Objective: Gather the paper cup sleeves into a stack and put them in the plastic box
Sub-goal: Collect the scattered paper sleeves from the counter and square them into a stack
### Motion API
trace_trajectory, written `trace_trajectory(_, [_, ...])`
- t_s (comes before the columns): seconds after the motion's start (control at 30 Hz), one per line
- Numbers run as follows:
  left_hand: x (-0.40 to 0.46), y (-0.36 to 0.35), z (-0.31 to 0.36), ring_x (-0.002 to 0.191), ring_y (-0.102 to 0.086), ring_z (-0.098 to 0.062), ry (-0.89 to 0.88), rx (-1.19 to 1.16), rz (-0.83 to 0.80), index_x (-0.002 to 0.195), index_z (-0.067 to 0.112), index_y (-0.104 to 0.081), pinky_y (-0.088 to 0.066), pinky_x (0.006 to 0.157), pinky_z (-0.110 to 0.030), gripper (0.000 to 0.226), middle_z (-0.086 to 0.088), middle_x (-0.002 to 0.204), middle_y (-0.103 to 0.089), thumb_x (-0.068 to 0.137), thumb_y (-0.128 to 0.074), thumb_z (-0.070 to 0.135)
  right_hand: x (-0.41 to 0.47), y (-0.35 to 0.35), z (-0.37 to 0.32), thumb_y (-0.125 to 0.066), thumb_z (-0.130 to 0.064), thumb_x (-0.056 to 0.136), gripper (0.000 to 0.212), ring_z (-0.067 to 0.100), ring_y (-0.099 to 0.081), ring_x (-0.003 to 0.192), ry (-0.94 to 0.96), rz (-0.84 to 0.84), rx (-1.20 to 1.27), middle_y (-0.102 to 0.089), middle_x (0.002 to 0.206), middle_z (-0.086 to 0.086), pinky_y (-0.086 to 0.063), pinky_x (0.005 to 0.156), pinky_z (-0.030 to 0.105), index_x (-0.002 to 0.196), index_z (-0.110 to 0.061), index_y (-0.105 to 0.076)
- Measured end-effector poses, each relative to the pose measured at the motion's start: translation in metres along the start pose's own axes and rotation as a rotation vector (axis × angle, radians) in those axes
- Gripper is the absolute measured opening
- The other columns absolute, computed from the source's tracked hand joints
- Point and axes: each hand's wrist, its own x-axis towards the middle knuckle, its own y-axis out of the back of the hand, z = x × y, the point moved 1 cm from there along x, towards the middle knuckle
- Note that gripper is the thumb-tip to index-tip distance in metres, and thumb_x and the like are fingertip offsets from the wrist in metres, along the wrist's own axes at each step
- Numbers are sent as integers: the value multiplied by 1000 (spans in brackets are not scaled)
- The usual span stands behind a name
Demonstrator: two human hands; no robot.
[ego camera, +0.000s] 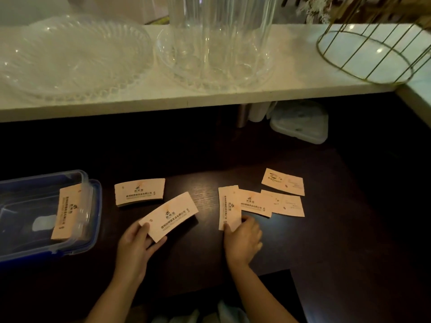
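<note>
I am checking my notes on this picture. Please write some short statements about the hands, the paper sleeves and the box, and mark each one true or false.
1. The left hand holds a sleeve lifted off the dark table. True.
2. The plastic box has no sleeves in it. False: a stack of sleeves already lies inside.
3. The right hand touches a sleeve lying on the table. True.
4. The plastic box is at the person's right. False: it sits at the left.
5. The wire basket stands on the dark table. False: it is on the white counter behind.
</note>
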Motion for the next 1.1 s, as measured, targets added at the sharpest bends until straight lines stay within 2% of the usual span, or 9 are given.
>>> trace_trajectory(0.1, [-1,-6,3,93,-63,-20,2,1,14,92,22,-59,-51,67,-35,17,-7,97,-66,93,-45,15,13,11,9,-70,-26,78,43,24,-53,111,24,-18,110,-62,113,7,-37,95,45,113,-14,-49])
trace_trajectory(0.23, [-2,-12,7,93,-63,-20,-7,4,26,92,21,-59,-51,67,-34,16,-8,98,-66,93,-44,15,16,16,4,-72,-49,70,71,29,-46,117,44,26,8,-52,122,11,-39,95,49,122,-10,-44])
trace_trajectory(0.4, [-4,-11,13,94,-63,-20,-11,22,26,92,23,-59,-51,66,-34,16,-8,98,-66,92,-45,15,11,7,-1,-73,-45,71,57,26,-45,113,125,2,-145,-51,120,10,-40,92,44,111,-13,-48])
trace_trajectory(0.53, [-4,-5,17,95,-62,-21,-11,22,49,93,22,-59,-51,67,-35,15,-9,99,-65,92,-45,15,14,12,-8,-70,-29,78,41,26,-53,109,96,-117,11,-57,116,10,-47,91,43,108,-12,-49])
trace_trajectory(0.67, [-5,-7,22,95,-62,-21,-3,24,48,93,22,-59,-51,66,-34,17,-7,98,-66,93,-45,14,19,44,-13,-57,-13,88,16,12,-61,85,139,-346,559,-62,104,0,-53,54,19,97,-26,-53])
trace_trajectory(0.73, [-7,-12,24,93,-63,-20,8,45,22,91,23,-60,-51,65,-32,18,-6,96,-66,92,-45,14,22,63,-15,-58,-14,87,20,9,-64,84,245,-494,655,-62,100,-8,-53,52,15,92,-33,-57])
trace_trajectory(0.87, [-14,-32,23,94,-64,-24,30,94,-76,95,21,-59,-53,68,-34,17,-9,100,-66,92,-45,13,24,80,-20,-62,-10,85,30,-2,-66,84,445,-763,575,-65,96,-11,-53,59,12,87,-40,-61])
trace_trajectory(1.0, [-25,-53,18,93,-66,-23,0,209,-192,100,19,-61,-55,71,-35,16,-9,99,-69,90,-49,15,30,73,-24,-65,-12,82,39,12,-65,91,432,-854,500,-59,107,-6,-58,62,22,95,-47,-52])
trace_trajectory(1.1, [-27,-61,14,85,-68,-21,-24,265,-176,96,22,-62,-55,65,-33,15,-8,91,-70,87,-53,12,35,65,-22,-69,-21,79,42,8,-65,84,499,-820,386,-61,98,-7,-56,59,19,95,-51,-45])
